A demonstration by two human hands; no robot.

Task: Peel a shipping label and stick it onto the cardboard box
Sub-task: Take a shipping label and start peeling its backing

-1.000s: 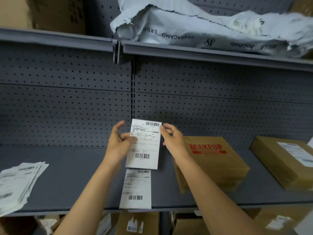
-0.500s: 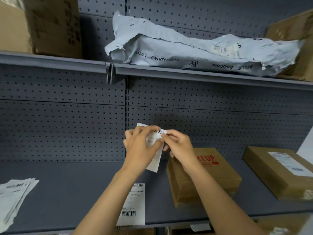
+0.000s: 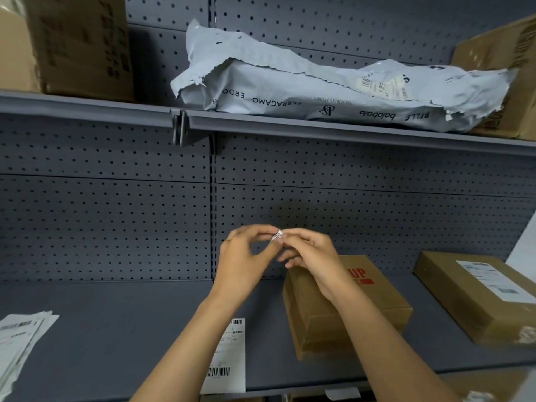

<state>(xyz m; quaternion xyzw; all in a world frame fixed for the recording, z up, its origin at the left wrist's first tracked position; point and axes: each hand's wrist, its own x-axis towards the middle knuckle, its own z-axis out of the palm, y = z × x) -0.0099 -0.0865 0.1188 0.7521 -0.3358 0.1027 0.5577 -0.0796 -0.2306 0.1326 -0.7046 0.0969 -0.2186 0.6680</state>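
Both hands meet in front of the pegboard, above the shelf. My left hand (image 3: 246, 256) and my right hand (image 3: 311, 256) pinch a white shipping label (image 3: 277, 235) between their fingertips; only a small corner with a barcode shows, the rest is hidden behind the fingers. Just below and right of my right hand, a brown cardboard box (image 3: 342, 309) with red print stands on the grey shelf (image 3: 116, 329). A second label (image 3: 227, 361) lies flat on the shelf under my left forearm.
Another cardboard box (image 3: 475, 297) with a label stuck on top sits at the right. A stack of labels (image 3: 20, 338) lies at the shelf's left edge. On the upper shelf rest a torn grey mailer bag (image 3: 333, 94) and brown boxes (image 3: 78, 44).
The label was held up flat and fully visible; now both hands have closed around its top edge and it is almost hidden. The view has tilted upward.
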